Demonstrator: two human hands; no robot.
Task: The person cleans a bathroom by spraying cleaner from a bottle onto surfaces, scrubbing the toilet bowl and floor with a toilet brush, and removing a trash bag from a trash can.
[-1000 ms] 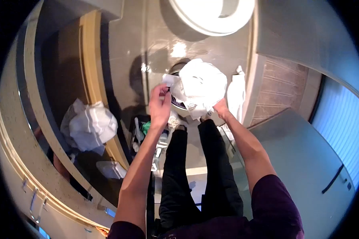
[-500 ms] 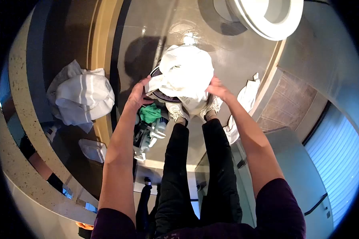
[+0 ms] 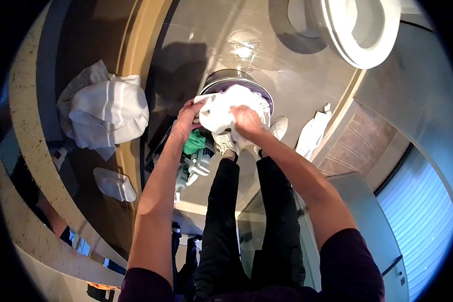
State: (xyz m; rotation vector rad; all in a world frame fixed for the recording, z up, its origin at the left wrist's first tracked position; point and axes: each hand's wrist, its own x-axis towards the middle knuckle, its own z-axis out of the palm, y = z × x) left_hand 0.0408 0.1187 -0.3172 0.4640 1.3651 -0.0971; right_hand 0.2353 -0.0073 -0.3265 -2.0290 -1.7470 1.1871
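A round bin [image 3: 221, 75] with a dark rim stands on the floor just beyond my shoes. Bunched white material [image 3: 217, 106], a liner or cloth whose kind I cannot make out, fills its mouth and hangs over the near side. My left hand [image 3: 189, 118] grips the left edge of this material, fingers curled. Across its middle, my right hand [image 3: 246, 120] is closed on the folds, its fingertips partly hidden. Below my left hand lie a green cloth [image 3: 192, 144] and spray bottles [image 3: 201, 160] in a dark caddy.
White towels [image 3: 108, 110] lie in a heap on the ledge at left, with a smaller folded white cloth [image 3: 114, 184] nearer me. Another white cloth [image 3: 314, 132] lies on the floor at right. A toilet [image 3: 337, 45] stands at the far right, a glass door [image 3: 370, 216] nearer.
My right hand has moved left from the material's right side onto its middle. The white material has drawn lower and leftward, exposing more of the bin's far rim. My left hand has shifted slightly right.
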